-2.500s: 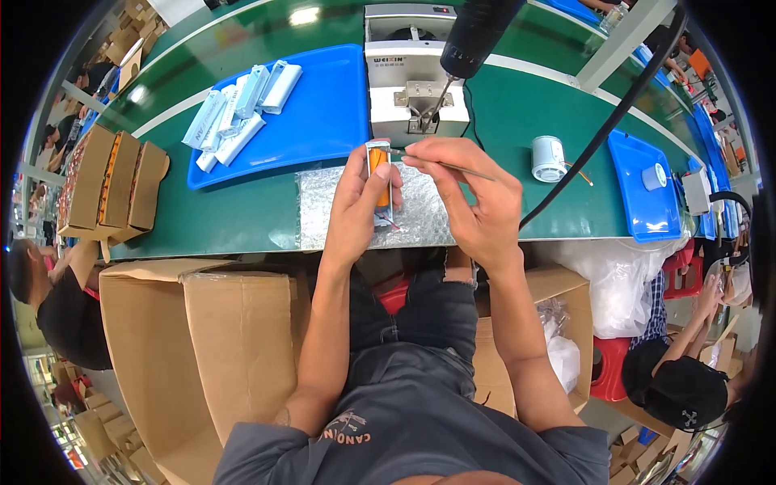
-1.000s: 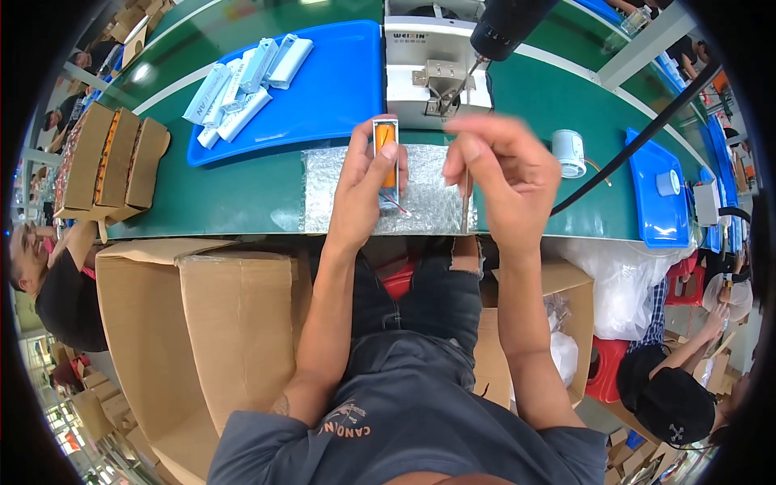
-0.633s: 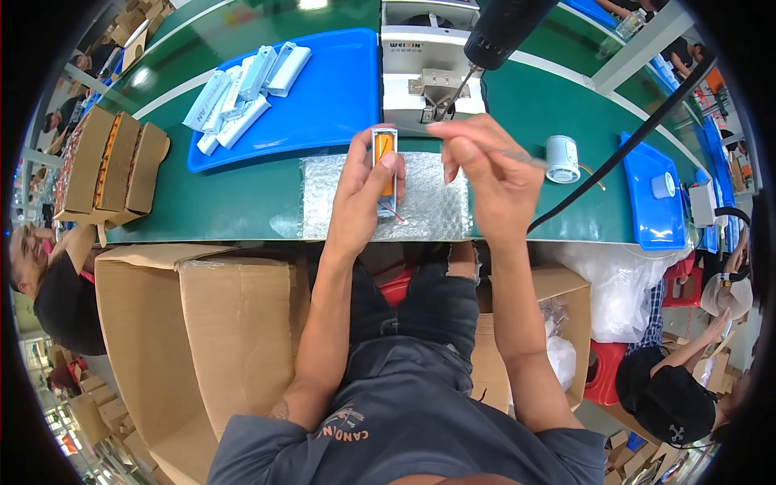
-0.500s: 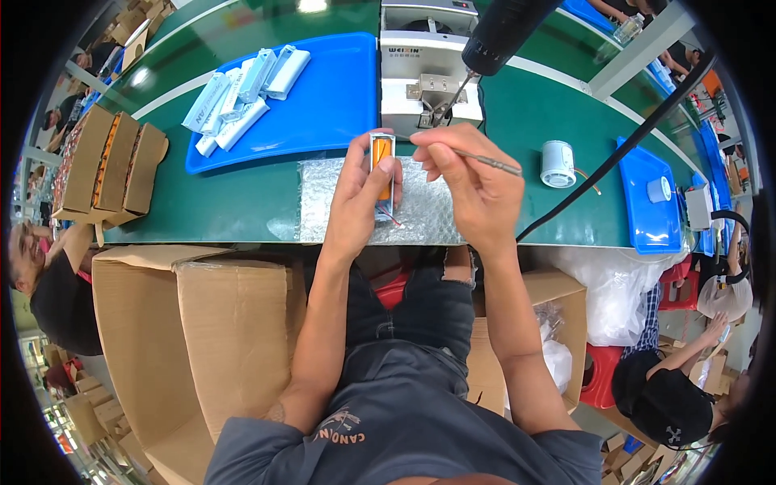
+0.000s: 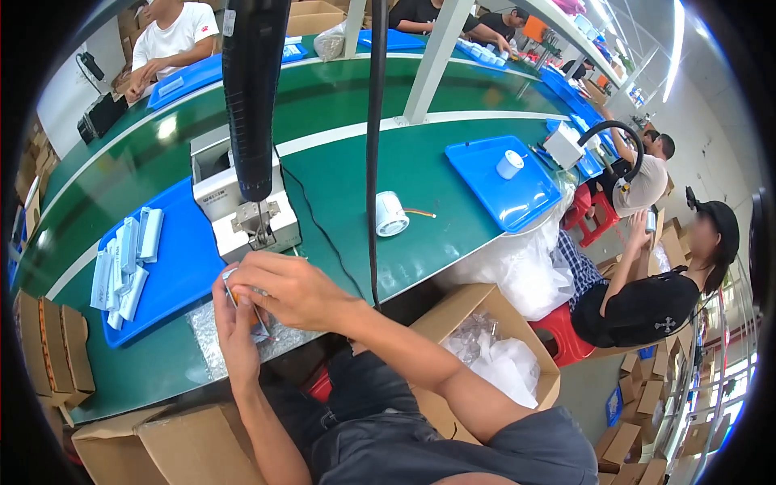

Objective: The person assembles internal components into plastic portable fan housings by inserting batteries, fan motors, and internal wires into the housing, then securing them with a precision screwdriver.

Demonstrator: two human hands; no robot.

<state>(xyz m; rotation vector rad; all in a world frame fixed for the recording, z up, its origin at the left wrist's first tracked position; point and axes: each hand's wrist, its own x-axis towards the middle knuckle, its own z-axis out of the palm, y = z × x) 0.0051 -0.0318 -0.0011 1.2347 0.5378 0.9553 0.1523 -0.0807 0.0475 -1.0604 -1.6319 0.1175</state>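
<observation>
Slim pale casing (image 5: 259, 329), orange showing within, is held in the left hand (image 5: 237, 335), whose fingers are closed around its sides. The right hand (image 5: 295, 291) is laid across its upper part, the fingers bent in close to that end; whether anything is pinched by them, or a tool carried, cannot be told, as the tips are hidden. Work in hand is judged to be fine fitting at the casing's upper end. For the next move, a steady left grip and a clear view of that end would be called for. The screw feeder (image 5: 208, 196) is stood just beyond the fingers, and the black power screwdriver (image 5: 249, 105) is hung above it, bit pointed down. More pale blue casings (image 5: 125, 263) are piled on the blue tray (image 5: 184, 234) to the fingers' left. Below them, bubble wrap (image 5: 207, 343) is spread on the green worktop (image 5: 331, 194); well to their right, a white cylindrical housing (image 5: 390, 215) is placed.
</observation>
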